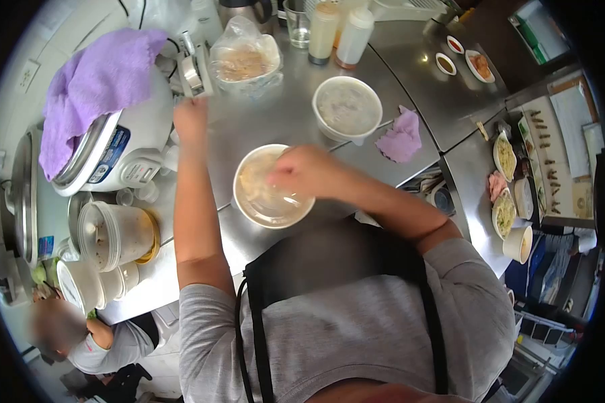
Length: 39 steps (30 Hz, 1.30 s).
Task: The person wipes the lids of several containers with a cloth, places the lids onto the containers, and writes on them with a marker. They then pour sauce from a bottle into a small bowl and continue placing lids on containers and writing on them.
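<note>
In the head view a round white bowl [240,203] with a clear cover [275,205] stands on the steel counter in front of me. My right hand [306,171] is over the right side of this cover, fingers curled and slightly blurred. What it grips, if anything, is hidden. Off to the upper left, my left hand [192,119] is closed just below a tape dispenser [193,72]; I cannot make out what is in its fingers. A second covered white bowl [347,107] sits further back to the right, beside a crumpled purple cloth [401,136].
On the left are a white cooker [128,154] under a purple towel [104,84] and stacked plastic tubs [111,235]. Squeeze bottles [355,39] and a bagged container [245,64] line the back. Small dishes [480,66] stand far right. Another person [117,346] is at lower left.
</note>
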### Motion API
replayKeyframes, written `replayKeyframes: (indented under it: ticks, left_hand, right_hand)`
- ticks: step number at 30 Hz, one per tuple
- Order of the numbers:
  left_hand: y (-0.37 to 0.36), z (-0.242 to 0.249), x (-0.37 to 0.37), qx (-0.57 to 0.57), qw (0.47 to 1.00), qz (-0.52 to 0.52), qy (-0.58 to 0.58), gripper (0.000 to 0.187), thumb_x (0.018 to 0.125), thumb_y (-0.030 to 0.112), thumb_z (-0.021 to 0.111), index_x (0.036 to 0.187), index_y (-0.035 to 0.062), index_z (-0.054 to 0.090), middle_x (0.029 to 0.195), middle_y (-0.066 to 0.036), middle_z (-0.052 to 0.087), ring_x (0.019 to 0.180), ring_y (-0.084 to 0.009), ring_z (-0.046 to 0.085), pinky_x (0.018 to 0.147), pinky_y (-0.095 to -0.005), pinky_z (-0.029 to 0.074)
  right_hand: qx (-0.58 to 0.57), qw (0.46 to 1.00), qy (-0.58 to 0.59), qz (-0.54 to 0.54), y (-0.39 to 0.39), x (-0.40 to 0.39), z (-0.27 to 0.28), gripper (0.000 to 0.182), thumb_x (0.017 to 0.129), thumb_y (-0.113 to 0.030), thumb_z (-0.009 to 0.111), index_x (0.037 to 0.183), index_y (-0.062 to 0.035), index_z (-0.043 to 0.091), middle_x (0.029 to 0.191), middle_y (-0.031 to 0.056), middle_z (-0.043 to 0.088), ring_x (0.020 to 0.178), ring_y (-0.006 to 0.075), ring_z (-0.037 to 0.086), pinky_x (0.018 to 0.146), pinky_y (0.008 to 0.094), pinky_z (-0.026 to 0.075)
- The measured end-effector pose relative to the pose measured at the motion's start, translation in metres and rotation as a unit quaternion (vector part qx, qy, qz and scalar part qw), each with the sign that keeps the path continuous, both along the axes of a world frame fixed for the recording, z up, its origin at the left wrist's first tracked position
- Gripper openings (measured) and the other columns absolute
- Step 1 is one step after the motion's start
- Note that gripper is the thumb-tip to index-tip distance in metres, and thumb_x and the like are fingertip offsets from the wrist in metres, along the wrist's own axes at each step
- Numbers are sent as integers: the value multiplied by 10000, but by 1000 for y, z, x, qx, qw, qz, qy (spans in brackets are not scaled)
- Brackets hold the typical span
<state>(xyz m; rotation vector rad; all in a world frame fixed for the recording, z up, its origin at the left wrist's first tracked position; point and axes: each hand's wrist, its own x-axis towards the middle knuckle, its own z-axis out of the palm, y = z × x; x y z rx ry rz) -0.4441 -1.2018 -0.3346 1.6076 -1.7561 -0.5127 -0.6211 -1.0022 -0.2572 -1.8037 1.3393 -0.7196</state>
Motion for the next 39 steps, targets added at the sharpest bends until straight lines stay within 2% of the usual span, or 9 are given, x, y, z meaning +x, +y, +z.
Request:
replayKeyframes:
  ticks: [2,7,13,24,28,31,34,37,39]
  left_hand:
    - [-1,31,-31,125,948,-69,285,163,754,245,521,694,104,575,620,17,558,504,-81,499,452,-226,380]
    - [18,19,-116,261,833,-209,441,40,776,168,507,749,139,507,604,51,498,484,-49,434,428,-193,331]
    - [13,-33,-163,339,908,-199,146,93,774,175,518,718,102,508,601,18,502,516,-58,447,458,-189,349]
    - [24,-20,-166,423,879,-214,-46,253,750,204,544,914,12,540,716,-81,563,548,-110,515,451,-224,401]
    - [15,-20,-159,214,965,-151,-23,413,799,358,462,1008,4,500,923,-139,561,776,-169,550,646,-294,440]
    - [38,12,-162,543,768,-231,251,550,815,474,378,1086,1,448,1041,-141,518,920,-205,509,786,-336,402]
    - [46,14,-163,592,695,-256,316,583,817,511,341,1115,20,437,1087,-126,493,934,-208,501,804,-341,402]
    - [17,39,-151,632,709,-286,128,489,826,448,377,1084,45,477,1021,-120,535,883,-218,535,763,-348,429]
    - [-24,61,-141,413,847,-333,-36,410,794,370,456,1041,47,508,934,-137,575,799,-246,572,700,-346,450]
  right_hand:
    - [51,994,-29,-95,5,-51,6,340,735,-327,544,672,3,587,629,137,566,562,241,545,545,342,420]
    - [103,967,-14,-234,32,-185,-17,360,752,-337,550,719,19,593,606,68,567,542,122,515,497,270,403]
    - [120,961,117,-221,29,-236,-88,374,759,-360,515,691,-1,594,600,105,569,524,175,525,506,290,405]
    - [103,945,105,-291,-9,-205,-107,369,751,-361,528,824,-3,580,745,157,587,595,224,559,554,327,420]
    - [-35,885,-118,-449,-2,-182,-123,415,806,-285,475,1099,5,426,1026,160,504,876,199,507,747,293,389]
    - [-43,833,-355,-422,-5,-151,-119,432,846,-223,415,1199,5,312,1134,131,425,1020,181,418,876,270,307]
    - [14,846,-390,-362,-18,-134,-111,430,839,-153,426,1218,2,295,1156,96,411,1039,156,397,906,269,280]
    - [102,837,-447,-300,-34,-152,-105,437,827,-153,447,1214,-1,310,1138,79,430,1028,143,402,893,263,295]
    - [143,864,-416,-245,-47,-168,-114,434,820,-157,460,1205,-6,331,1115,70,448,1012,133,412,879,257,309]
